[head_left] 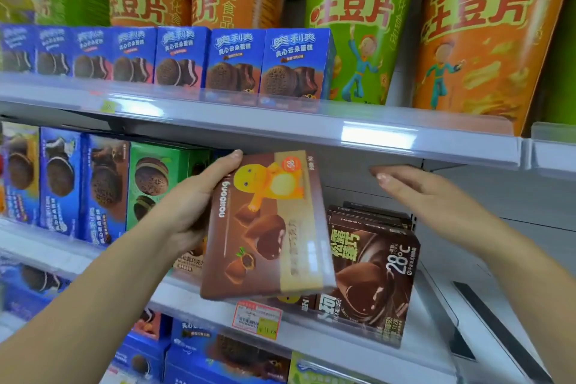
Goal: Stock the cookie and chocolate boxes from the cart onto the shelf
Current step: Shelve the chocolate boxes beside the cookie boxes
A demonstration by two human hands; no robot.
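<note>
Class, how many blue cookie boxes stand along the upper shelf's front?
7 blue cookie boxes, side by side on the upper shelf, from the left edge to the green tub. Others may hide behind.

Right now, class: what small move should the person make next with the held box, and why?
Probably ease the brown box inward onto the middle shelf, beside the dark boxes. The left hand grips it, tilted, in front of that shelf's edge; the right hand hovers open above the dark boxes, free to guide it.
</note>
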